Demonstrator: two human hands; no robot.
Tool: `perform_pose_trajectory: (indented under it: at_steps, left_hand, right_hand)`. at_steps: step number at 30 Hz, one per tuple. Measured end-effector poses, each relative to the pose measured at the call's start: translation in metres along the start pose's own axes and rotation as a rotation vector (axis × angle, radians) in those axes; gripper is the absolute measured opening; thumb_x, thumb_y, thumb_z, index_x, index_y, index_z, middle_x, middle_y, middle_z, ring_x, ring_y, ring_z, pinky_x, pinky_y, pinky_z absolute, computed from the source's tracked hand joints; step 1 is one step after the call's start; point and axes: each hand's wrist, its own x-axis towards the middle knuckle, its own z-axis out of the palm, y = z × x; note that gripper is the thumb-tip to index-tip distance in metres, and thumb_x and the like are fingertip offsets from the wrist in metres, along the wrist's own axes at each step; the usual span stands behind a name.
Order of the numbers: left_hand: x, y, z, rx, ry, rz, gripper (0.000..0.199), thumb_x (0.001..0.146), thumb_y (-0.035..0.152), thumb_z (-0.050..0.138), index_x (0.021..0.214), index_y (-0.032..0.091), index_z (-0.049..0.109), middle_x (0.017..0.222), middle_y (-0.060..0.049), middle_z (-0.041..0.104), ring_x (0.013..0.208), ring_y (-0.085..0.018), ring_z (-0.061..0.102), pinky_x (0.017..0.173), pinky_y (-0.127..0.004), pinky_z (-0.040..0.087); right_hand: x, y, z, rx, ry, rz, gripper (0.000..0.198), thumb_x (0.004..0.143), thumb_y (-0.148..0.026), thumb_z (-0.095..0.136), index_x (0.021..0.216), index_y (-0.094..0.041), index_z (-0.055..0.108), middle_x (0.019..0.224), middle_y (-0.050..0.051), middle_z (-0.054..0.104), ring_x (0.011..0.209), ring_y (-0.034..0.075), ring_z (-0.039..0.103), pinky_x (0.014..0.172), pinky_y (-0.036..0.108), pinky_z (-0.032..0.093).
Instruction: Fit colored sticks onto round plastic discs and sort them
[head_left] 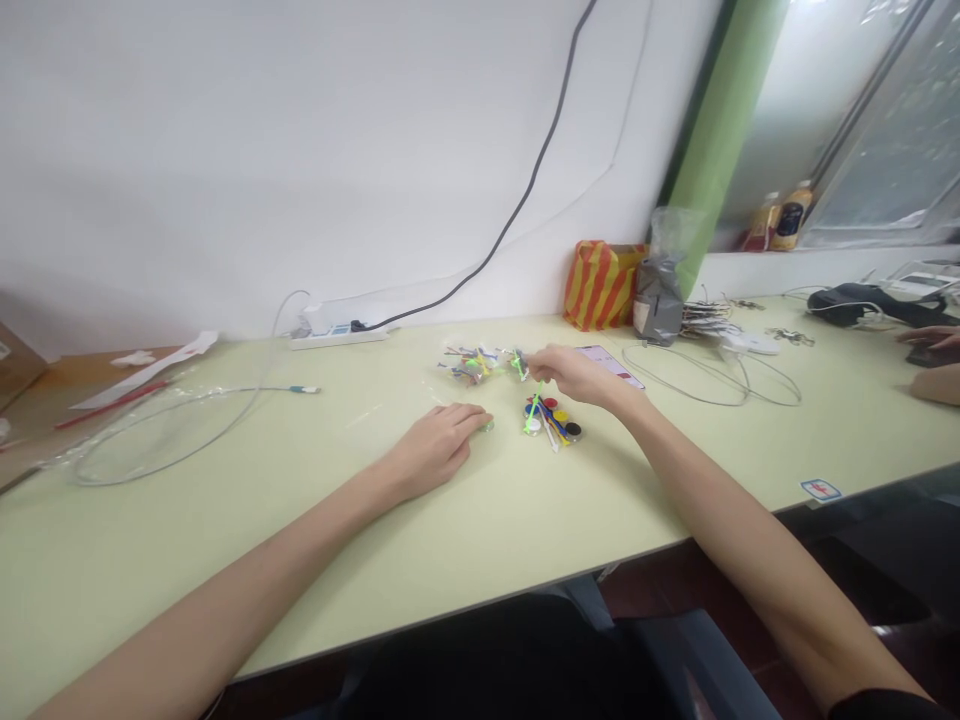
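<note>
Green stick (534,408) directly below right fingers (540,364)

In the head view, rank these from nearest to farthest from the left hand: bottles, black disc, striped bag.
Nearest to the left hand first:
1. Black disc: to its right.
2. Striped bag: farther back, to the right.
3. Bottles: farthest back, well off to the right.

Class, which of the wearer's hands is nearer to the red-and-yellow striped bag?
Right. The right hand is in front of the striped bag; the left hand lies farther away, toward the left.
</note>
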Motion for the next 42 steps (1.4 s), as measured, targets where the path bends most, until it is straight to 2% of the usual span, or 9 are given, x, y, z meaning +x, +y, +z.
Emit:
perform_pose_trajectory:
  at_steps: [4, 10, 15, 17, 20, 23, 29, 35, 42]
  left_hand:
    - [0.000, 0.000, -0.001, -0.006, -0.001, 0.002, 0.049, 0.091, 0.005, 0.043, 0.136, 0.021, 0.052, 0.135, -0.010, 0.061, 0.126, -0.025, 0.057, 0.103, -0.043, 0.047]
    - [-0.003, 0.007, -0.003, -0.220, 0.059, -0.120, 0.046, 0.093, 0.009, 0.040, 0.138, 0.022, 0.043, 0.122, -0.008, 0.068, 0.113, -0.024, 0.063, 0.099, -0.043, 0.047]
    - [0.000, 0.017, -0.013, -0.471, 0.339, -0.348, 0.027, 0.094, 0.014, 0.037, 0.118, 0.023, 0.045, 0.111, -0.005, 0.064, 0.101, -0.018, 0.062, 0.088, -0.033, 0.046]
    - [0.001, 0.019, -0.020, -0.488, 0.410, -0.457, 0.014, 0.097, 0.020, 0.035, 0.104, 0.023, 0.047, 0.094, -0.002, 0.061, 0.086, -0.017, 0.059, 0.076, -0.029, 0.044]
    - [-0.003, 0.019, -0.026, -0.390, 0.272, -0.519, 0.025, 0.101, 0.034, 0.036, 0.081, 0.022, 0.046, 0.069, 0.003, 0.050, 0.063, -0.015, 0.046, 0.062, -0.028, 0.032]
    - [-0.009, 0.019, -0.022, -0.326, 0.167, -0.555, 0.037, 0.099, 0.040, 0.040, 0.068, 0.021, 0.040, 0.060, 0.003, 0.042, 0.058, -0.015, 0.038, 0.059, -0.030, 0.025]
    - [-0.005, 0.021, -0.020, -0.670, 0.177, -0.594, 0.040, 0.096, 0.044, 0.043, 0.064, 0.020, 0.037, 0.062, 0.005, 0.033, 0.058, -0.012, 0.032, 0.057, -0.027, 0.026]
    - [-0.004, 0.017, -0.018, -0.600, 0.199, -0.543, 0.036, 0.097, 0.043, 0.045, 0.074, 0.018, 0.057, 0.064, 0.004, 0.045, 0.060, -0.013, 0.039, 0.059, -0.026, 0.031]
    - [-0.006, 0.012, -0.010, -0.365, 0.141, -0.493, 0.029, 0.099, 0.037, 0.046, 0.098, 0.020, 0.069, 0.072, 0.000, 0.061, 0.065, -0.016, 0.052, 0.065, -0.028, 0.036]
  right_hand:
    - [-0.001, 0.004, -0.003, 0.009, 0.012, 0.007, 0.027, 0.065, 0.003, 0.041, 0.075, -0.020, 0.052, 0.077, 0.004, 0.061, 0.078, 0.019, 0.052, 0.070, 0.029, 0.035]
    - [0.005, -0.007, 0.008, 0.333, 0.142, 0.016, 0.012, 0.089, -0.017, 0.044, 0.084, -0.019, 0.055, 0.081, 0.004, 0.063, 0.077, 0.018, 0.059, 0.072, 0.030, 0.044]
    - [0.009, -0.035, 0.031, 0.439, 0.127, 0.006, 0.013, 0.092, -0.025, 0.050, 0.083, -0.019, 0.056, 0.075, 0.002, 0.063, 0.074, 0.017, 0.060, 0.070, 0.028, 0.045]
    - [0.011, -0.048, 0.040, 0.470, 0.143, -0.005, 0.013, 0.093, -0.025, 0.050, 0.085, -0.018, 0.058, 0.075, 0.003, 0.064, 0.076, 0.017, 0.061, 0.072, 0.029, 0.045]
    - [0.012, -0.062, 0.050, 0.526, 0.165, 0.027, 0.012, 0.093, -0.024, 0.050, 0.097, -0.018, 0.060, 0.074, 0.002, 0.067, 0.074, 0.017, 0.061, 0.071, 0.028, 0.044]
    - [0.011, -0.067, 0.055, 0.600, 0.169, 0.096, 0.016, 0.093, -0.025, 0.052, 0.106, -0.018, 0.058, 0.072, 0.001, 0.068, 0.067, 0.015, 0.057, 0.065, 0.027, 0.041]
    - [0.007, -0.071, 0.045, 0.667, 0.076, 0.097, 0.017, 0.091, -0.029, 0.057, 0.102, -0.017, 0.062, 0.070, -0.001, 0.061, 0.064, 0.014, 0.052, 0.061, 0.025, 0.039]
    - [0.005, -0.071, 0.040, 0.437, 0.094, -0.060, 0.011, 0.092, -0.022, 0.057, 0.086, -0.017, 0.065, 0.085, 0.002, 0.065, 0.070, 0.013, 0.051, 0.064, 0.025, 0.037]
    - [0.002, -0.065, 0.041, 0.200, 0.049, -0.098, 0.019, 0.096, -0.013, 0.045, 0.087, -0.018, 0.061, 0.078, 0.000, 0.059, 0.069, 0.013, 0.049, 0.065, 0.025, 0.033]
